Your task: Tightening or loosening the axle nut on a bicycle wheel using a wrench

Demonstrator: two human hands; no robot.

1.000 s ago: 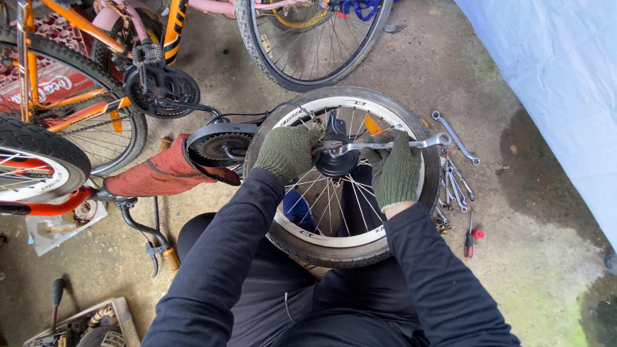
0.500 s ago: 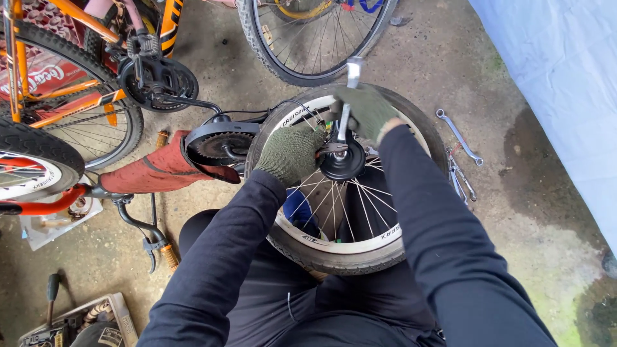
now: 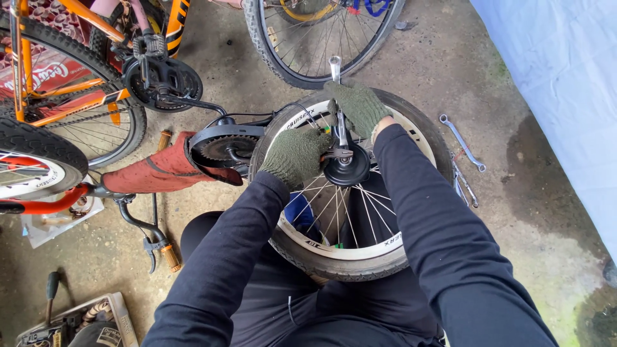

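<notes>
Rough concrete floor (image 3: pixel 533 212), damp and stained, serves as the workplace, crowded with bicycle parts. At far left stands an orange bicycle (image 3: pixel 71 96), its black chainring (image 3: pixel 160 80) close to the work, and below it a red frame (image 3: pixel 45 205) with a brake lever (image 3: pixel 157 247) lying loose. A rust-red rag (image 3: pixel 160 170) sits beside a guarded sprocket (image 3: pixel 222 148), touching the small white-rimmed wheel (image 3: pixel 347 257) that rests across the person's lap.

Gloved in green, the left hand (image 3: pixel 294 154) has its fingers closed about the black hub (image 3: pixel 347 168), steadying it. The right hand (image 3: pixel 358 106) grips the shaft of a silver spanner (image 3: pixel 337 96) standing nearly upright from the axle nut. By my reckoning the nut is being turned; the next move calls for a firm swing of the spanner while the hub is kept from rotating. Another wheel (image 3: pixel 308 45) stands just beyond and may cramp that swing. Spare spanners (image 3: pixel 461 144) lie on the floor at right, near a pale blue sheet (image 3: pixel 565 77).
</notes>
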